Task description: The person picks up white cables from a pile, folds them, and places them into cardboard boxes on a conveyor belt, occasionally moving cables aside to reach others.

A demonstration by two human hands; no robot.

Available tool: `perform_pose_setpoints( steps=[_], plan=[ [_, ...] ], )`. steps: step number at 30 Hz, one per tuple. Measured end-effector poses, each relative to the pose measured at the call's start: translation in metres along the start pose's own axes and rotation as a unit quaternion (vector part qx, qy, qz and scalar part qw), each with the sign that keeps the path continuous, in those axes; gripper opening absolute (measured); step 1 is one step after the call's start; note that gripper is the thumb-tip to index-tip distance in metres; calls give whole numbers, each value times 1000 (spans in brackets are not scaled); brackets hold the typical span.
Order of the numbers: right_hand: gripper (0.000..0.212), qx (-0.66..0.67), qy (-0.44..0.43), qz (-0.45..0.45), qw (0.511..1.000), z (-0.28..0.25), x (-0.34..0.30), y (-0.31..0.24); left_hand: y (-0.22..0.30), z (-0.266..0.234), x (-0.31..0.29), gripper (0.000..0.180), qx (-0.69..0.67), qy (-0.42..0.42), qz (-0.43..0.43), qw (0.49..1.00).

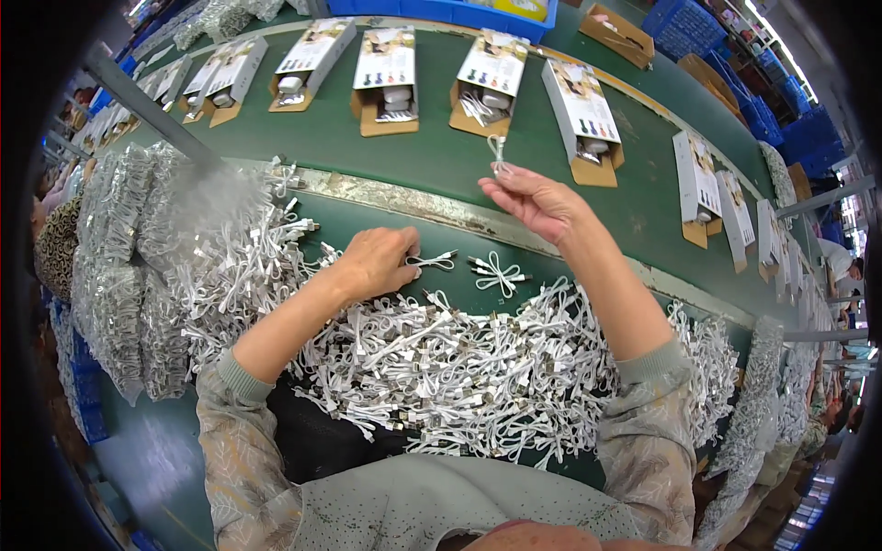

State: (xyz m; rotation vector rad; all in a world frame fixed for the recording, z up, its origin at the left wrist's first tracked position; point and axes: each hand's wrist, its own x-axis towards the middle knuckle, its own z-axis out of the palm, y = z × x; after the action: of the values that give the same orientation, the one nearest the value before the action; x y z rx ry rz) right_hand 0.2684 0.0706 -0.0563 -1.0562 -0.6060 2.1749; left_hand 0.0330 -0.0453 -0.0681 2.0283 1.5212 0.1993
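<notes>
Between the fingertips of my right hand point(535, 204), a bundled white charging cable point(497, 151) stands up over the near edge of the green belt. Just beyond it is an open white box point(490, 60) with a brown flap, holding a white item and a clear packet. My left hand point(375, 262) is low on the near worktop, thumb and fingers closed on the end of another white charging cable point(435, 262). To its right lies a separate looped cable bundle point(499, 274). A large heap of white cables point(459, 376) spreads in front of my body, below both hands.
More open boxes point(384, 69) line the green belt point(432, 174) on both sides. A worn metal rail point(413, 204) divides belt from worktop. Plastic-bagged cables point(119, 266) are stacked at left beside a grey post point(147, 106). A blue bin point(441, 14) stands at the far side.
</notes>
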Motion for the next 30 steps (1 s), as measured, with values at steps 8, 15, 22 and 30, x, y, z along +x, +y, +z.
perform_pose_setpoints(
  steps=[8,15,22,30],
  plan=[
    [20,56,22,27,998,59,92,31,-14,-12,-13,26,-77,66,-73,992],
    [20,111,90,-80,987,51,170,17,-17,-26,-4,27,-108,108,-119,981],
    [45,-283,110,-69,950,11,108,8,-48,-48,55,25,-24,293,-153,944],
    [32,-669,49,-112,734,1,-40,9,-98,-72,151,32,49,322,-226,918]
  ],
)
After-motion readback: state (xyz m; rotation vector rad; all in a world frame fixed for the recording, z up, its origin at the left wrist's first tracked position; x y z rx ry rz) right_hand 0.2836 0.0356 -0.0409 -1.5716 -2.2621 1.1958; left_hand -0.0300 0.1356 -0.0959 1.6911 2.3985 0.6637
